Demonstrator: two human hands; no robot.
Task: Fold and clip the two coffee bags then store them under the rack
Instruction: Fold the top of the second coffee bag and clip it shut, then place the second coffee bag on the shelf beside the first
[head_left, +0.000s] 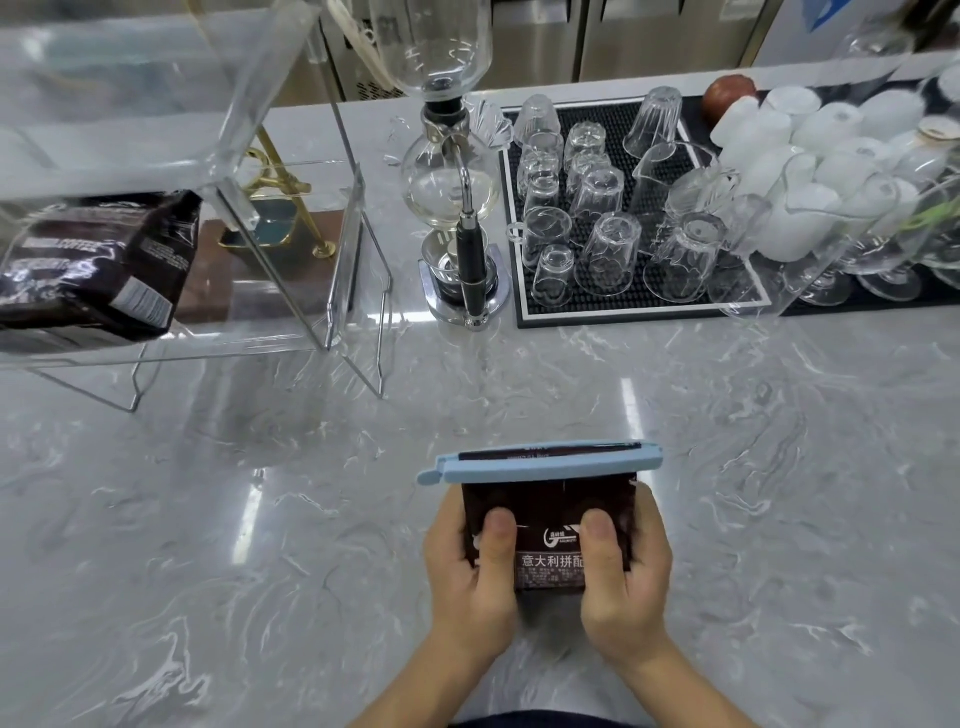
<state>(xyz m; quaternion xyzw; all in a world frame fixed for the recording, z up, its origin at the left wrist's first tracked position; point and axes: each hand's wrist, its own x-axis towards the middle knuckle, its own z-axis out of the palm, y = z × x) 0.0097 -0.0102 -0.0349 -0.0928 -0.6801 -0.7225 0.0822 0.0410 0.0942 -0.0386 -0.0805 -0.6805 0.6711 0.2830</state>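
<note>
While gripped from both sides by the left hand (470, 566) and right hand (621, 571), thumbs on front: coffee bag (550, 525) at six o'clock, blue clip (540, 461) across its folded top. Second coffee bag (98, 265) at ten o'clock, under the clear rack (291, 208).

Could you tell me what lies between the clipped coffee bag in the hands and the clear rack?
In the head view, only bare marble counter lies between the clipped bag and the rack.
</note>
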